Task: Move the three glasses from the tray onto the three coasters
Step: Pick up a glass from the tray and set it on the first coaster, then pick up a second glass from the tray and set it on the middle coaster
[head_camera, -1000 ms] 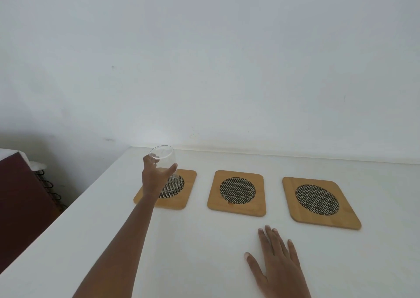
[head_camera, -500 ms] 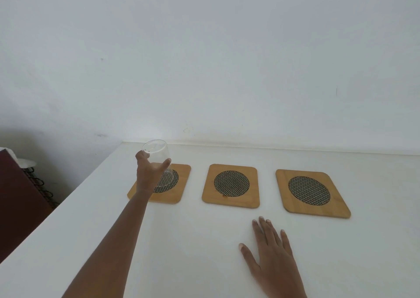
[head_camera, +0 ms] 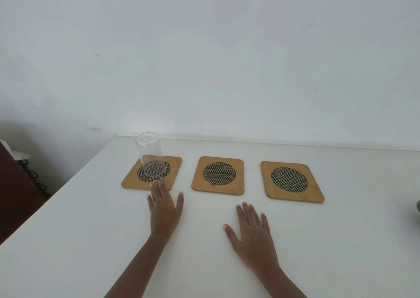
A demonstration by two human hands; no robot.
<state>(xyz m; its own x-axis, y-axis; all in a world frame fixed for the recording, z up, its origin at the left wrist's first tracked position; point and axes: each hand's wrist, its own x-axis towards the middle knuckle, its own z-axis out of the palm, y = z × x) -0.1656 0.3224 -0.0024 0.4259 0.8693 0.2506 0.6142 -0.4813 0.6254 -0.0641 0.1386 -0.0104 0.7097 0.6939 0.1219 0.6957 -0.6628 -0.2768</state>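
head view: one glass (head_camera: 150, 155) upright on left coaster (head_camera: 151, 173), free of both hands. left hand (head_camera: 164, 209) empty, flat on bench (head_camera: 91, 240) near coaster edge; right hand (head_camera: 252, 231) empty, flat. middle coaster (head_camera: 218, 176), right coaster (head_camera: 291, 181) bare. first placement looks done; next calls for reach toward tray, out of frame, for second glass.

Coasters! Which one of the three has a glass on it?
The left coaster, nearest the left hand, has the clear glass standing on its mesh circle. The middle coaster and right coaster are bare.
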